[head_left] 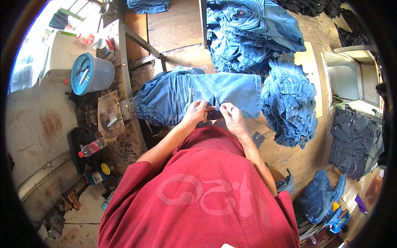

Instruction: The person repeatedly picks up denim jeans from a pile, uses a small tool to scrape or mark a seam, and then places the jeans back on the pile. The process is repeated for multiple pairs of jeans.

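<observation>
A pair of blue denim trousers lies crosswise in front of me, its gathered waistband at the left and a flat leg end at the right. My left hand is closed on the near edge of the cloth, with thumb and fingers pinched together. Just beside it, my right hand is pinched closed at the same edge. Between the hands the cloth has a small dark gap or fold. Whether the right fingertips also hold something small, such as a thread, is hidden.
Tall piles of folded denim and more denim stand beyond and right. Dark garments lie far right. At left are a lidded bucket with scissors on top, a plastic bottle and a metal frame bar.
</observation>
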Demonstrator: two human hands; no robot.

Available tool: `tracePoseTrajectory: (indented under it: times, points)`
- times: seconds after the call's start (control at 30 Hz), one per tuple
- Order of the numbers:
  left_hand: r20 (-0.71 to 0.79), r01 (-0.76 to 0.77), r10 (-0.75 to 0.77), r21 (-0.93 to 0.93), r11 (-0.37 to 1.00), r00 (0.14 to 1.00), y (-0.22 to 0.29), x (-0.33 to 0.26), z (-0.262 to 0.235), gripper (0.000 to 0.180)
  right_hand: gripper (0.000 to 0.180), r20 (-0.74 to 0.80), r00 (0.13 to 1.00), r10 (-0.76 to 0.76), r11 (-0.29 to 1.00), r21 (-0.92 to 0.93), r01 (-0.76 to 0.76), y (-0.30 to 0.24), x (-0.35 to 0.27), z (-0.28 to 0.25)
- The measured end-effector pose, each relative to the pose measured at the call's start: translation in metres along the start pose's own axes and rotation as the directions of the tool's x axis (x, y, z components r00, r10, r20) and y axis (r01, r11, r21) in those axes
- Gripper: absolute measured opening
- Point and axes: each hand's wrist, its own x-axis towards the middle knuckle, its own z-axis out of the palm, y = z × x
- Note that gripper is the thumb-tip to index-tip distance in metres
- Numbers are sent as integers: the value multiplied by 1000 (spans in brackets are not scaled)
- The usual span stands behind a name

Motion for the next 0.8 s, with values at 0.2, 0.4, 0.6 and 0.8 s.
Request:
tracePoseTrajectory:
  times: [0.2,0.4,0.6,0.8]
  points:
    - [56,61,-70,147,987,996,21,-5,5,33,48,-159,941,300,932,-163,-325,-17,-2,-11]
    - [114,-9,-30,325,946,993,20,-2,7,32,48,-105,949,298,937,-157,-312,-9,9,-6]
    - [143,30,-52,150,988,988,10,-6,-4,32,36,-215,968,129,990,-23,-137,4,6,1]
    - [173,35,-54,107,994,983,12,-11,-5,32,31,-230,963,138,955,-226,-191,-17,1,-3]
